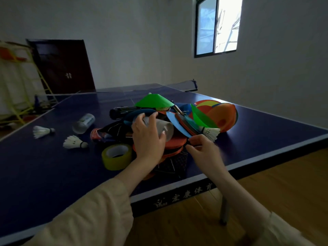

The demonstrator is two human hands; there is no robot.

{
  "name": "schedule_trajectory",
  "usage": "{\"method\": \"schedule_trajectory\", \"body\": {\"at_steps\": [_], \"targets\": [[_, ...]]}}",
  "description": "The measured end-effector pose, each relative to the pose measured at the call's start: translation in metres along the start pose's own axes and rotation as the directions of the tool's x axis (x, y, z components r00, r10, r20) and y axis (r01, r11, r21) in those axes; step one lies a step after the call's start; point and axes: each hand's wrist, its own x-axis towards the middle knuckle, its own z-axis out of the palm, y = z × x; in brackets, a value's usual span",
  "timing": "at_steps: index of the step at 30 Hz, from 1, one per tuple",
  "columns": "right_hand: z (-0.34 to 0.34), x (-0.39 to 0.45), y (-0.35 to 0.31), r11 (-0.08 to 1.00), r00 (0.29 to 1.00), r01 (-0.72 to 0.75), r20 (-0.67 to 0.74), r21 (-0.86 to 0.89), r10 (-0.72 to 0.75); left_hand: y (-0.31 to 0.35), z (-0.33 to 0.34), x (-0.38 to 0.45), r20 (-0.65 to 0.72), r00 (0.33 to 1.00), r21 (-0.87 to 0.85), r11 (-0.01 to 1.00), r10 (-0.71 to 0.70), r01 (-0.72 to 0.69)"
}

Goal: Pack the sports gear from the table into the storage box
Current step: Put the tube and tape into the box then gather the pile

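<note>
A heap of sports gear lies on the blue table tennis table (266,132). My left hand (148,137) grips a clear plastic tube (165,127) lying on the heap. My right hand (204,150) pinches the edge of an orange and black piece at the heap's near side. A green disc cone (153,101) tops the pile, with a blue disc (177,126), a paddle (186,122) and an orange cone stack (221,116) to the right. A shuttlecock (211,133) lies just beyond my right hand. No storage box is in view.
Two shuttlecocks (42,131) (74,142) and a clear tube (83,123) lie to the left. A yellow tape roll (116,156) sits by my left wrist. The net (177,87) crosses the far end. A yellow rack (19,82) stands at left; wooden floor (275,183) lies to the right.
</note>
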Motion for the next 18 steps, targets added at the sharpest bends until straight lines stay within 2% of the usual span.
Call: {"method": "schedule_trajectory", "body": {"at_steps": [2,5,8,12,15,18], "targets": [[0.009,0.015,0.003,0.996,0.999,0.03,-0.02,-0.085,-0.032,-0.009,0.006,0.008,0.092,0.992,0.043,0.996,-0.083,0.079],[0.016,0.039,0.004,0.974,0.992,0.067,-0.086,-0.218,-0.088,-0.019,0.016,0.01,0.193,0.973,-0.006,0.991,-0.128,0.132],[0.022,0.055,-0.001,0.916,0.985,0.123,-0.065,-0.382,-0.159,-0.025,0.023,0.005,0.222,0.973,-0.029,0.997,-0.069,0.077],[0.036,0.064,0.0,0.811,0.991,0.121,0.029,-0.573,-0.127,-0.029,0.03,0.006,0.219,0.975,0.023,0.999,0.033,-0.039],[0.046,0.072,0.004,0.758,0.99,0.093,-0.021,-0.645,-0.139,-0.03,0.035,0.012,0.296,0.955,0.054,0.998,0.023,-0.041],[0.042,0.072,0.006,0.795,0.989,0.083,-0.046,-0.6,-0.139,-0.026,0.032,0.01,0.344,0.937,0.004,0.998,-0.06,0.062]]}}
